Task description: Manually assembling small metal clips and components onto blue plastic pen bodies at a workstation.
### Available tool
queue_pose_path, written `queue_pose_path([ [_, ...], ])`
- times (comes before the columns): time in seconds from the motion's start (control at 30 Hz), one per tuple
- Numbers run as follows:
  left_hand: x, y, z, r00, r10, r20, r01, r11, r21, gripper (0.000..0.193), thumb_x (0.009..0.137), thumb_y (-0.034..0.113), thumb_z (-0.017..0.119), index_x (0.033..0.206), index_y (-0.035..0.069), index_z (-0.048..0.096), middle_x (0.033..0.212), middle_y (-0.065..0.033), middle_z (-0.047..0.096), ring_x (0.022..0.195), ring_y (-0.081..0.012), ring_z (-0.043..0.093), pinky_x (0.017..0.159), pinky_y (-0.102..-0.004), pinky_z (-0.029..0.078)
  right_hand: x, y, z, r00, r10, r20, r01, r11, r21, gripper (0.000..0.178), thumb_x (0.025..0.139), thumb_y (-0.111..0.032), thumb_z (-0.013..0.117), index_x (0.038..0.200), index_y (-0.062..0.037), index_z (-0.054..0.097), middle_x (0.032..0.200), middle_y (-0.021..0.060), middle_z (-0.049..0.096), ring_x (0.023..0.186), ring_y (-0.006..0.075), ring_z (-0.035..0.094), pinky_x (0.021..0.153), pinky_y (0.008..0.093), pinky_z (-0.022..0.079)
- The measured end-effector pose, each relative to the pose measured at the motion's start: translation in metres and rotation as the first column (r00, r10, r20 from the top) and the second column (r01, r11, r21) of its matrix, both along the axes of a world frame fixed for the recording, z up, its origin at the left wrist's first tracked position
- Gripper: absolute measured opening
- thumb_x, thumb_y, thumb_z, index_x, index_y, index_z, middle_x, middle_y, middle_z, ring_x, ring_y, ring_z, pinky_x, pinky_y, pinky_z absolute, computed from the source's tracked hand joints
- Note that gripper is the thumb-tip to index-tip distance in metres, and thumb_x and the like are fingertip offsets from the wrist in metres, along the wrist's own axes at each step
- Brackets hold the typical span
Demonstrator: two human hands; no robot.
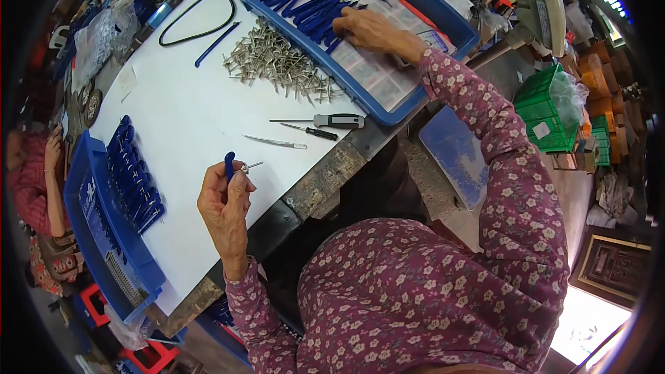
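My left hand [225, 208] is raised over the white tabletop, its thumb and fingers closed on a slim blue part [229, 165]. A small metal pin [254, 165] sticks out sideways at the fingertips. Over the far blue tray [398, 115], my right hand [374, 30] reaches down with bent fingers onto a heap of slim blue parts [312, 19]. What those fingertips pinch is hidden. Between the hands, a pile of metal pins [277, 62] lies against the tray. One more blue part [216, 44] rests alone near a black cable [225, 33].
A grey-black screwdriver [339, 121], a thin black one [318, 133] and tweezers [277, 143] lie near the table edge. At left, blue parts [131, 180] line a blue tray [149, 273]. A person [41, 180] sits beyond it. Green crates [551, 107] stand right.
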State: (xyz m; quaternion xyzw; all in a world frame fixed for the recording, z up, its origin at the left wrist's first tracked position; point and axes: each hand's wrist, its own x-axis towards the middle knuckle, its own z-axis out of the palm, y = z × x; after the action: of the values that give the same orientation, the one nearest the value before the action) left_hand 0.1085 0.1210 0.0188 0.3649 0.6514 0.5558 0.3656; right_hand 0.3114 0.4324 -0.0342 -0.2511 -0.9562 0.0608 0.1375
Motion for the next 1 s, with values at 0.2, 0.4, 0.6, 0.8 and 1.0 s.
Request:
queue_pose_path([
  [0.2, 0.007, 0.002, 0.003, 0.999, -0.020, 0.034, 0.019, 1.000, 0.012, 0.017, 0.086, 0.014, 0.054, 0.095, 0.000, 0.054, 0.063, -0.0003, 0.052, 0.045, -0.0004, 0.033, 0.041, -0.0150, 0.023, 0.002, -0.003, 0.000, 0.998, 0.047, 0.034, -0.050, 0.993, 0.106, 0.015, 0.070, -0.004, 0.053, 0.085, -0.0041, 0.053, 0.083, 0.0108, 0.053, 0.080, 0.0298, 0.055, 0.066, 0.0392, 0.043],
  [0.4, -0.008, -0.006, 0.001, 0.958, -0.049, 0.283, 0.030, 0.997, 0.072, 0.022, 0.086, 0.011, 0.052, 0.103, -0.002, 0.053, 0.060, 0.0006, 0.050, 0.043, -0.0010, 0.031, 0.038, -0.0160, 0.022, 0.003, -0.004, -0.002, 0.979, 0.127, 0.157, -0.157, 0.968, 0.197, 0.019, 0.071, -0.007, 0.056, 0.089, -0.0053, 0.051, 0.085, 0.0098, 0.054, 0.080, 0.0290, 0.056, 0.065, 0.0386, 0.044],
  [0.6, -0.015, -0.015, 0.002, 0.901, -0.025, 0.433, -0.057, 0.983, 0.177, 0.026, 0.087, 0.011, 0.048, 0.108, -0.005, 0.051, 0.065, -0.0055, 0.054, 0.045, -0.0029, 0.034, 0.038, -0.0172, 0.030, 0.005, -0.004, 0.012, 0.977, -0.049, 0.206, -0.006, 0.966, 0.260, 0.023, 0.071, -0.012, 0.056, 0.091, -0.0048, 0.050, 0.083, 0.0121, 0.056, 0.075, 0.0300, 0.058, 0.064, 0.0397, 0.045],
  [0.8, -0.017, -0.018, -0.001, 0.857, -0.082, 0.508, -0.056, 0.967, 0.249, 0.027, 0.088, 0.013, 0.048, 0.109, -0.004, 0.051, 0.071, -0.0074, 0.058, 0.052, -0.0042, 0.040, 0.045, -0.0174, 0.031, 0.008, -0.013, 0.028, 0.827, -0.232, -0.513, 0.276, 0.961, 0.010, 0.024, 0.076, -0.007, 0.058, 0.099, -0.0002, 0.055, 0.075, 0.0074, 0.058, 0.063, 0.0144, 0.056, 0.059, 0.0277, 0.044],
  [1.0, -0.019, -0.021, -0.005, 0.820, -0.102, 0.563, -0.060, 0.963, 0.262, 0.026, 0.088, 0.013, 0.052, 0.108, -0.003, 0.052, 0.071, -0.0066, 0.057, 0.052, -0.0041, 0.038, 0.046, -0.0176, 0.029, -0.013, -0.092, 0.091, 0.673, -0.274, -0.687, -0.043, 0.913, -0.407, 0.021, 0.078, -0.007, 0.061, 0.097, 0.0010, 0.057, 0.071, -0.0020, 0.056, 0.057, 0.0008, 0.044, 0.050, 0.0147, 0.035],
])
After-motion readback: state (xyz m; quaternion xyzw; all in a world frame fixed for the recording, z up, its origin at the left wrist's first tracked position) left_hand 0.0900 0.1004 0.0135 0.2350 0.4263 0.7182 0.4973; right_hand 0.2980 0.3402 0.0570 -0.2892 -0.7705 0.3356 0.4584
